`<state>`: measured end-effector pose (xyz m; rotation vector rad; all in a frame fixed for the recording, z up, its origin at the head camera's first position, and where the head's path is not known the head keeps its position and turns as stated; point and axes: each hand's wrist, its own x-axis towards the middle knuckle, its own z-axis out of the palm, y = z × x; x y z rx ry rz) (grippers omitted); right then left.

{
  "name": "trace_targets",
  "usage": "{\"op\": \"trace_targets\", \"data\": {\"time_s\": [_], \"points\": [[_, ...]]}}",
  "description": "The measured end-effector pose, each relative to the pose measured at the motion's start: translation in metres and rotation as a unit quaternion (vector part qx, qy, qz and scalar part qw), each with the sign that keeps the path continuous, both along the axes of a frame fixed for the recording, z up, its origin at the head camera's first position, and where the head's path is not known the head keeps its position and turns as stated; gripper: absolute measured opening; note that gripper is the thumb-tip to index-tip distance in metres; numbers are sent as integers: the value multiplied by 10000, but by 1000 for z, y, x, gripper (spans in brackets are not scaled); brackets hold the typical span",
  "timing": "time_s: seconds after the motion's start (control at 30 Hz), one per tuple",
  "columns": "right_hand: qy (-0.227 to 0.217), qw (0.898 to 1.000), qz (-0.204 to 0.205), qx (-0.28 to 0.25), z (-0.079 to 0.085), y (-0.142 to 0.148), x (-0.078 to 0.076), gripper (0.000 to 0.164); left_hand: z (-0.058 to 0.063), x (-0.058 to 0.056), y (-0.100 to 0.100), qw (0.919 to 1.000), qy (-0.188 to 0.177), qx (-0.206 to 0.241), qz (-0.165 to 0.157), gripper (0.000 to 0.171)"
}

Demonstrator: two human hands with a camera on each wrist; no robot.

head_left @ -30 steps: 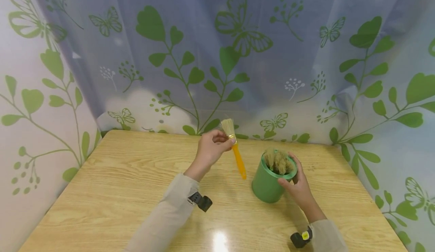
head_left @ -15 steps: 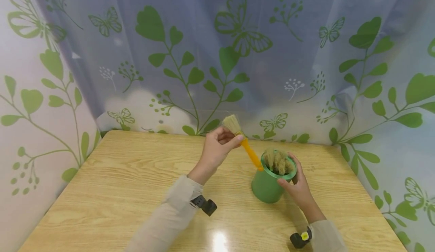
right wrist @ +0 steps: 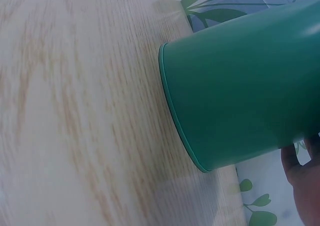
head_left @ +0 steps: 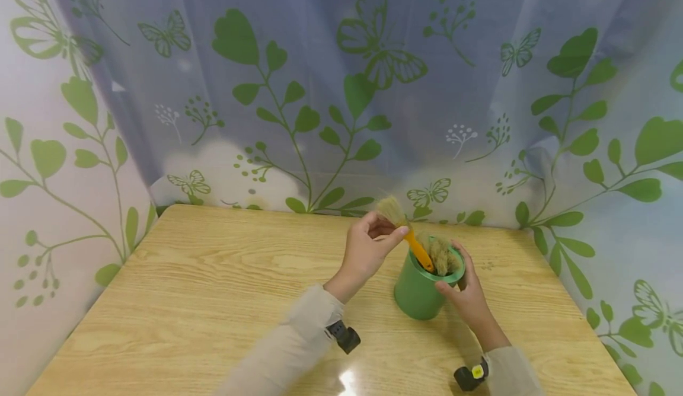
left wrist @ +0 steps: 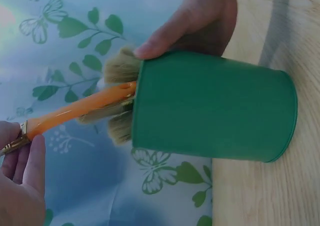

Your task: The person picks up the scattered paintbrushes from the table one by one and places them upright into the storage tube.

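My left hand (head_left: 368, 251) pinches a paintbrush (head_left: 418, 252) near its gold ferrule, bristles up to the left. The orange handle (left wrist: 80, 109) slants down, its end at the mouth of a green cup (head_left: 420, 297). Several other brushes (head_left: 441, 256) stand in the cup, bristles up; their handles are hidden inside. My right hand (head_left: 472, 301) holds the cup by its right side near the rim, the thumb at the front and fingers behind. In the right wrist view the cup's green wall (right wrist: 240, 86) fills much of the frame.
The cup stands on a light wooden table (head_left: 224, 277). Behind and at both sides hangs a curtain (head_left: 299, 117) printed with green leaves and butterflies. A small black camera (head_left: 344, 337) is strapped on the left wrist, another (head_left: 469, 377) on the right.
My left hand has moved right with the paintbrush, which has tilted further. The handle's end has gone from left of the cup to its opening. The right hand and cup have stayed put.
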<state>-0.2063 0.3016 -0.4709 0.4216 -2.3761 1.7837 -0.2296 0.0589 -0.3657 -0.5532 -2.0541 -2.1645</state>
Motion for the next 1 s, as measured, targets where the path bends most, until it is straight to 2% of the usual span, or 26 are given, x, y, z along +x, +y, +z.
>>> {"op": "trace_targets", "data": {"time_s": [0.23,0.33,0.57,0.83,1.0], "points": [[17,10000,-66,-31,-1,-1,0,79,-11,-1,10,9950,892,-398,-210,17],[57,9999,-57,-78,-1,-1,0,78,-13,0,14,9917,1124,-576,-224,16],[138,9997,5,-210,-2,-2,0,78,-21,3,22,9871,1035,-1144,-428,14],[149,9994,52,-300,-2,-2,1,78,-31,2,27,9817,1023,-1524,-513,9],[235,9992,108,-316,-2,-2,0,77,-33,2,26,9830,928,-1480,-571,24]]}}
